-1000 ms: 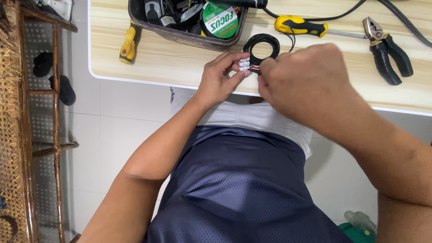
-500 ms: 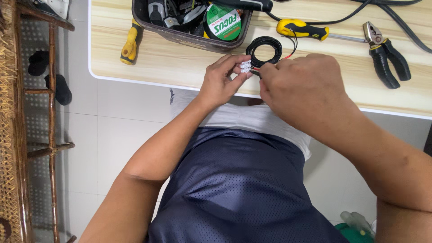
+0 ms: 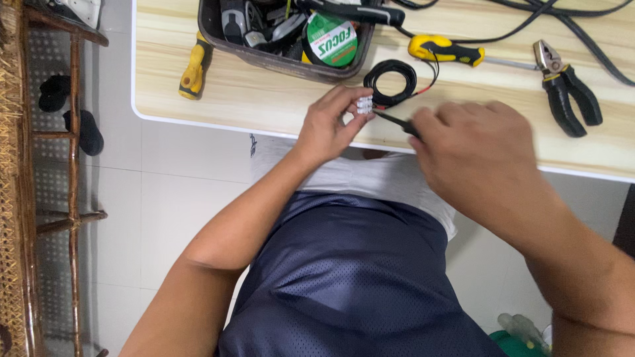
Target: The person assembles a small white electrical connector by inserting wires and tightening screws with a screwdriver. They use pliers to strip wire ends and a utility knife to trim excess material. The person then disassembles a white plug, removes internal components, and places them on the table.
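Fingers of the left hand (image 3: 329, 125) pinch a small white connector (image 3: 362, 106) at the table (image 3: 264, 106) edge, holding it steady beside the black wire coil (image 3: 390, 80). The right hand (image 3: 476, 152) is closed around a thin dark tool (image 3: 395, 121), its tip at the connector. Compared with half a second ago, the right hand is drawn back, so the tool shows.

Right hand (image 3: 479, 155) hides most of thin dark tool (image 3: 397, 122); type cannot be told. Small white connector (image 3: 362, 106) partly covered by left hand (image 3: 327, 125) fingers. Tool tray (image 3: 284, 63) cut off at top edge.
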